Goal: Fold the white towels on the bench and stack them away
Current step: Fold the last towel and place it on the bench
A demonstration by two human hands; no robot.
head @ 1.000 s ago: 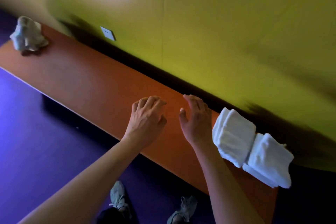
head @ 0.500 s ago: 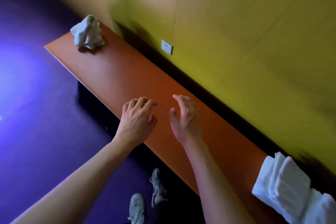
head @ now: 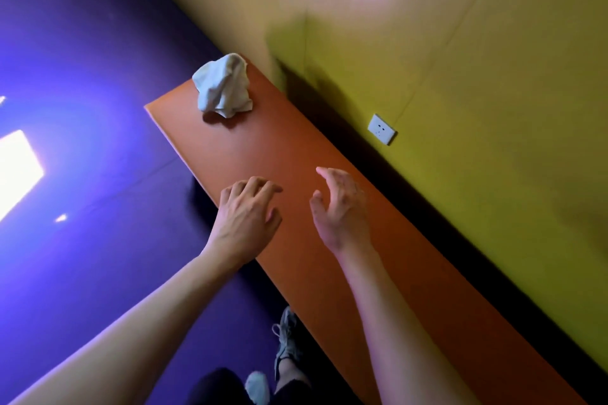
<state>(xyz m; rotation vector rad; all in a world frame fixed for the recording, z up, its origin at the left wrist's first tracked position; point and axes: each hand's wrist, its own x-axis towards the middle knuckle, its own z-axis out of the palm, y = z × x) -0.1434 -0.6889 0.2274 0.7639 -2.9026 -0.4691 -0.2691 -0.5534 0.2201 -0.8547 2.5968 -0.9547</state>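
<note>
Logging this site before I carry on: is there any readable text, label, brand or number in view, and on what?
None can be read.
Wall socket: only slot holes, no lettering visible.
Crumpled white towel: no tag or print visible.
Orange bench: bare surface, no marking.
Shoes: too dark to tell.

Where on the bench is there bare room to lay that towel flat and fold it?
The bench is bare between the crumpled towel at its far end and the left hand and right hand, both empty above its middle. The near stretch beside the right forearm is bare too. Only the far end is taken.
</note>
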